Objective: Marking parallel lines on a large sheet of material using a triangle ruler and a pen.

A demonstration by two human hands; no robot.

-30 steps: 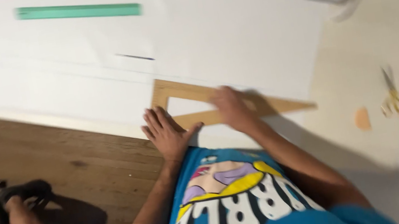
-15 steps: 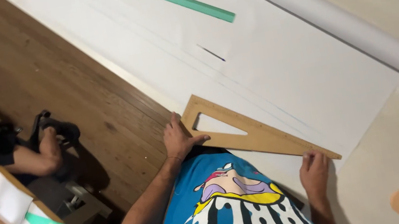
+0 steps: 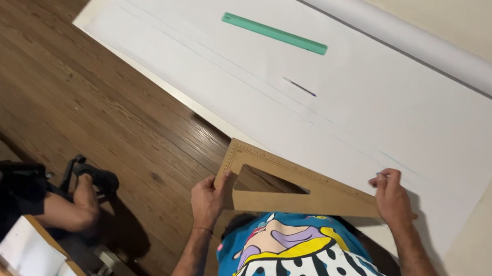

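Wooden triangle [image 3: 298, 186] between left hand [image 3: 206, 199] and right hand [image 3: 392, 194]

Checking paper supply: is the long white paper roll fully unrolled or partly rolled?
Partly rolled: the white paper sheet lies spread flat, while a rolled tube remains along its far edge.

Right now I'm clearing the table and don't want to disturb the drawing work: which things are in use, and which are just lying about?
In use:
- wooden set square, left hand gripping its corner
- white paper sheet under it
- right hand at the square's far end, pinching something small, too small to tell

Lying about:
- green ruler
- paper roll
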